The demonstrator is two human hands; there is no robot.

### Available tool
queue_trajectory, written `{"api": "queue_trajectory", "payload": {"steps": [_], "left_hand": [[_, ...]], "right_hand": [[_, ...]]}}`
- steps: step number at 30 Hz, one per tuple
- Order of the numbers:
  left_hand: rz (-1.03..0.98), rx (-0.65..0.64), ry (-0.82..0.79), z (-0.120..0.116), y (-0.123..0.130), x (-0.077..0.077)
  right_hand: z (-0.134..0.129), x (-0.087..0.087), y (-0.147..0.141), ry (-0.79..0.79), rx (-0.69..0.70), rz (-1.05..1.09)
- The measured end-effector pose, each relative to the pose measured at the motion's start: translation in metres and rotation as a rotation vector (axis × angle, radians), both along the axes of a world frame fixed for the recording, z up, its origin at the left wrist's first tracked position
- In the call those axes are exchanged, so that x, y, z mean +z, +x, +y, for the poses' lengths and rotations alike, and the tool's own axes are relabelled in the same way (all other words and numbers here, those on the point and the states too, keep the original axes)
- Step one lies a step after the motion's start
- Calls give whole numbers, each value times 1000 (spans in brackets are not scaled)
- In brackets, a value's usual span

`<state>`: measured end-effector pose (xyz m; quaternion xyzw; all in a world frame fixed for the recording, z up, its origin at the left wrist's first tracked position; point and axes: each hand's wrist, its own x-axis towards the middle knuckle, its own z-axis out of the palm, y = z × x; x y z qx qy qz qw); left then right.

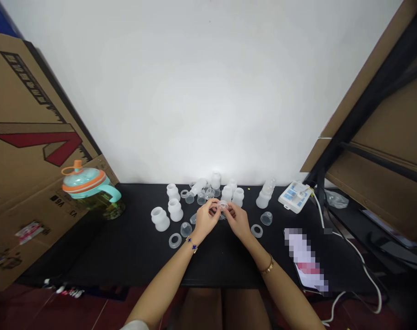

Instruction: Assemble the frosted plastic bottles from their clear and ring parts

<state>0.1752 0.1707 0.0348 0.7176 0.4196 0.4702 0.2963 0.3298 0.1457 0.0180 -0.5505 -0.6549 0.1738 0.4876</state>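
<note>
Above the black table, my left hand [207, 218] and my right hand [238, 222] pinch a translucent bottle collar ring [222, 204] from both sides. Whether a nipple sits inside the ring is too small to tell. To the left of my hands stand white baby bottle bodies, the nearest being an open-topped bottle [160, 219]. Close to my left wrist lie a clear cap [186, 229] and a loose ring [175, 240]. Another ring [257, 230] and a clear dome cap [266, 218] rest right of my right hand. Behind the hands are several more bottles and clear caps, partly hidden.
An assembled bottle [265, 195] stands at the back right, beside a white compartment case [295, 197]. A phone [306, 261] lies front right, near a white cable [358, 254]. A large teal-lidded jug [94, 192] stands left against a cardboard box [25, 160]. A white wall [208, 91] rises behind.
</note>
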Motion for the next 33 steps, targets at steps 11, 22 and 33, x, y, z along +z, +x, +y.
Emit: {"api": "queue_trajectory", "payload": {"steps": [11,22,33], "left_hand": [[-12,8,15,2,1,-2],[19,40,21,2,0,-1],[27,54,18,2,0,-1]], "right_hand": [[0,-1,0,-1,6,-4],[2,-2,0,-5,12,-7],[1,0,-1,-3,20,-9]]}}
